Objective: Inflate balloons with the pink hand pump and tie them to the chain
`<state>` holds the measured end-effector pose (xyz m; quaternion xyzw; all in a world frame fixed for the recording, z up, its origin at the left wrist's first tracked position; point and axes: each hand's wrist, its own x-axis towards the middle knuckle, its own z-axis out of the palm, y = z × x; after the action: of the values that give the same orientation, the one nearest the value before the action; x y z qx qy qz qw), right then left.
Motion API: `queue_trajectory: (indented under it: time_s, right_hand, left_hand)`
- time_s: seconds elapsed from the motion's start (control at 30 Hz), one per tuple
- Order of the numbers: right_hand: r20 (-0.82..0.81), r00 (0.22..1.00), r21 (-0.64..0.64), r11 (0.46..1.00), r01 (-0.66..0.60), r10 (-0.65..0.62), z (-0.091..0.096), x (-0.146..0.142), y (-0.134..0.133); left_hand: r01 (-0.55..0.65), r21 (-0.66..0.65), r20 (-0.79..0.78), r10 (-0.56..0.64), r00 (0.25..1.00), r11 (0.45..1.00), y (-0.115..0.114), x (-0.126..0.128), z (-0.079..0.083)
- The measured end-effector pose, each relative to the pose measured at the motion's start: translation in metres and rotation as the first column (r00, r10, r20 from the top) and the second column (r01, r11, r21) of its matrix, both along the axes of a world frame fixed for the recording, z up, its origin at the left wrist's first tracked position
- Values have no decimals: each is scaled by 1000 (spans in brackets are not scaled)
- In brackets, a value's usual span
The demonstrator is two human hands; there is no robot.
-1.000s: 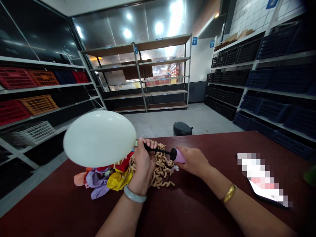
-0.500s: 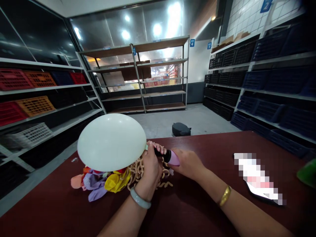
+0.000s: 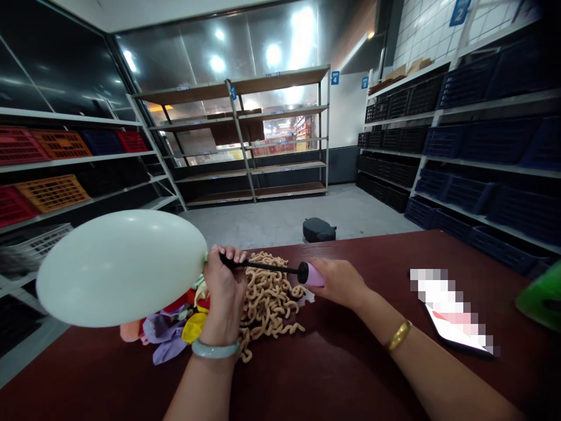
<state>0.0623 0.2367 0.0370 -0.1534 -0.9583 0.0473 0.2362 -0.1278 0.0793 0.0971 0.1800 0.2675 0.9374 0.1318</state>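
Observation:
A large pale green balloon, blown up, points left from my left hand. That hand is closed round the balloon's neck and the black end of a hand balloon pump. My right hand grips the pump's pink end, and the thin black rod shows bare between my two hands. Under the balloon lies a heap of limp balloons, among them a purple one and a yellow one. Beside my left wrist spreads a pile of tan, curly, snack-like pieces.
A phone with a blurred screen lies at the right of the dark red table. A green object stands at the far right edge. Beyond the table are a dark grey bag-like thing and shelves of crates.
My left hand has moved left with the balloon, drawing the pump out so its rod shows. The balloon looks larger, and more of the curly pile is uncovered. My right hand has hardly moved.

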Motion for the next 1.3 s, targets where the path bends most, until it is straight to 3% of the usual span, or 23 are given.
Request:
queue_trajectory:
  time_s: [0.17,0.33,0.53,0.77,1.03,1.3]
  right_hand:
    - [2,1000,18,1000,14,-14,-2,0,-3]
    - [22,1000,-17,1000,17,-16,0,-2,-17]
    - [12,1000,-71,997,2,-1,3,-4,-29]
    - [-19,999,-96,995,-35,33,3,-7,-27]
    - [7,1000,-56,998,-23,24,-2,-4,-5]
    - [25,1000,-34,999,13,-12,-4,-2,-2]
  left_hand:
    - [84,-12,-7,-85,996,996,19,22,-15]
    - [166,-65,-16,-167,986,984,37,61,-32]
    - [194,-113,-1,-195,981,975,43,85,-35]
    - [187,-101,-10,-189,982,977,35,63,-27]
    - [-17,-34,17,18,1000,999,-1,0,3]
    - [24,-6,15,-24,1000,1000,8,9,-7]
